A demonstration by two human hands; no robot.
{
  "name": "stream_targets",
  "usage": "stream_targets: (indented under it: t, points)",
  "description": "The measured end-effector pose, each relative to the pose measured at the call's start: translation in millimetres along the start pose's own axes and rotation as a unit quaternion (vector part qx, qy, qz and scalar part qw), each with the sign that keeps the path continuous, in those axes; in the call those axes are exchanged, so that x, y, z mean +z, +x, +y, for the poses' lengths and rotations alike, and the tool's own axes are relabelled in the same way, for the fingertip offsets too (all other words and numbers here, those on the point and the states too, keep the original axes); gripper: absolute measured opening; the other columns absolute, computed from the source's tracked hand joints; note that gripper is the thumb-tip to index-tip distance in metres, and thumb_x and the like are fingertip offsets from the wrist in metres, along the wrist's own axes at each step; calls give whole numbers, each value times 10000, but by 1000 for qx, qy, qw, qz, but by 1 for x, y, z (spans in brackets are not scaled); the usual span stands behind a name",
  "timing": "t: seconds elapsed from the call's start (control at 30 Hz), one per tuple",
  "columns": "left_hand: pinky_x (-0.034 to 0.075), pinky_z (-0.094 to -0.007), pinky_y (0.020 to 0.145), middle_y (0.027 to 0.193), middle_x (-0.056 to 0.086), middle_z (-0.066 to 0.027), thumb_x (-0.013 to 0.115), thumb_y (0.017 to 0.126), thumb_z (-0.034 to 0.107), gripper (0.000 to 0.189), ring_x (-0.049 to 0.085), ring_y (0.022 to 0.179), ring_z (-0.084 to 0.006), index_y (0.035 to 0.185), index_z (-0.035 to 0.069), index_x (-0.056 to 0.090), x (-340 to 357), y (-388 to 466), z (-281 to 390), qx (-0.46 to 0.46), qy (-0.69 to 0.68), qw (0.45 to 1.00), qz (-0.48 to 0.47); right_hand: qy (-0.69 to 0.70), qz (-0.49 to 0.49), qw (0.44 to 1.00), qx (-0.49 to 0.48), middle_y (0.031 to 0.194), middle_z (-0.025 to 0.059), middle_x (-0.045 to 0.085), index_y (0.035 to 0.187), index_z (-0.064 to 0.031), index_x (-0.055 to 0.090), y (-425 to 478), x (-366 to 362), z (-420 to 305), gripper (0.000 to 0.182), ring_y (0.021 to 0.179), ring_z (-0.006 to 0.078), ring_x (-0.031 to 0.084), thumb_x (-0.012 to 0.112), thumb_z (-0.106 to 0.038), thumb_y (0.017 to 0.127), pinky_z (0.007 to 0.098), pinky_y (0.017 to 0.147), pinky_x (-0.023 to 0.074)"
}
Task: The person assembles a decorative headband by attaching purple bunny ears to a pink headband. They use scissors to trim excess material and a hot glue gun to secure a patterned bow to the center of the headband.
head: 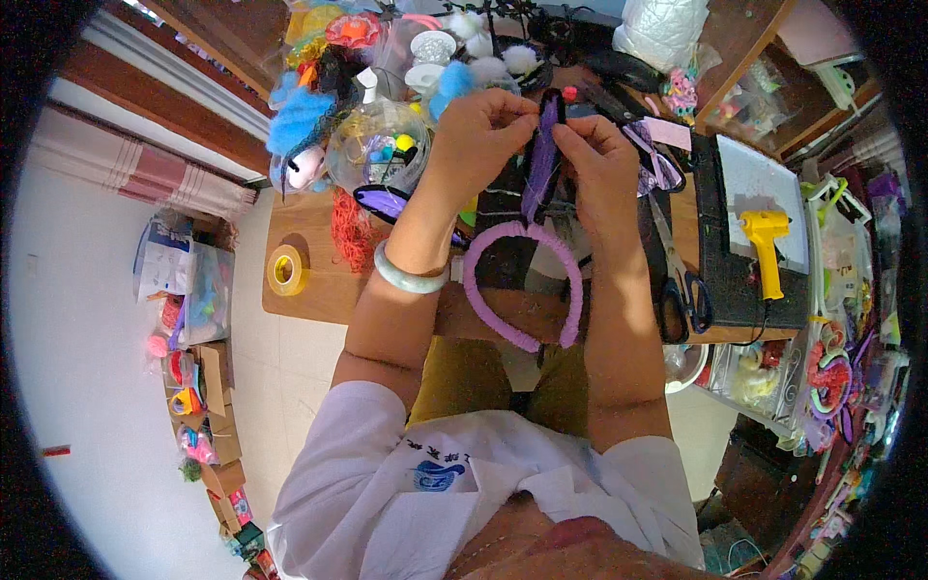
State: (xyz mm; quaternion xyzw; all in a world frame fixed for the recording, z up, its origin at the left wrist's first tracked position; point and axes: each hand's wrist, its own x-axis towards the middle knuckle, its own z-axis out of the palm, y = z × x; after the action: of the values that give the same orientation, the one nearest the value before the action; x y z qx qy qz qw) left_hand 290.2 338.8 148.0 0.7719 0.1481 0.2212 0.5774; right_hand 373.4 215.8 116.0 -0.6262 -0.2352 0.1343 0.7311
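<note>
Between my two hands stands a purple ear piece with a black fuzzy border point(544, 156), its lower end meeting the top of a lilac wrapped headband point(475, 290). My left hand point(482, 134) pinches the ear's left edge near the top, thumb against fingertips. On the other side my right hand point(598, 159) grips the right edge at about the same height. The headband hangs below, its two ends towards me at the table's front edge. Another purple, black-edged ear piece point(380, 203) lies left of my left forearm, partly hidden by it.
A tape roll point(288, 270) and red yarn point(351, 232) lie left on the wooden table point(330, 290). Behind them stands a clear round tub point(348, 156) among craft supplies. To the right are black-handled scissors point(681, 304) and a yellow glue gun point(765, 246) with a cord.
</note>
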Motion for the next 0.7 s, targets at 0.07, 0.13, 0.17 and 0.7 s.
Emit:
stream_targets:
  t: [0.07, 0.13, 0.17, 0.7]
  points:
    - [482, -239, 635, 824, 623, -68, 622, 809, 143, 210, 580, 712, -119, 945, -16, 601, -2, 1, -3, -4, -30, 999, -18, 26, -13, 1000, -5, 708, 3, 597, 808, -27, 612, -1, 1, 1, 90, 612, 59, 514, 645, -96, 760, 204, 542, 394]
    - [456, -213, 557, 745, 625, -68, 636, 757, 61, 168, 563, 619, -102, 881, -53, 625, 0, 2, -3, -5, -108, 994, -11, 36, -20, 999, -4, 732, 3, 608, 809, -51, 601, -1, 0, 5, 70, 609, 57, 526, 648, -75, 763, 190, 532, 389]
    - [457, -212, 561, 751, 623, -64, 637, 764, 70, 171, 561, 619, -102, 886, -49, 627, 0, 2, -4, -16, -117, 993, -13, 29, -17, 999, -9, 719, 14, 606, 802, -39, 605, 0, 0, 6, 72, 611, 70, 533, 641, -84, 760, 210, 543, 405]
    - [423, -238, 524, 707, 627, -75, 696, 742, 277, 330, 552, 603, -103, 826, -36, 631, 9, 9, -3, 29, 48, 998, 26, -233, 113, 941, -217, 724, 29, 587, 833, -11, 590, -2, 12, 14, 122, 641, 79, 528, 656, -78, 754, 227, 595, 434]
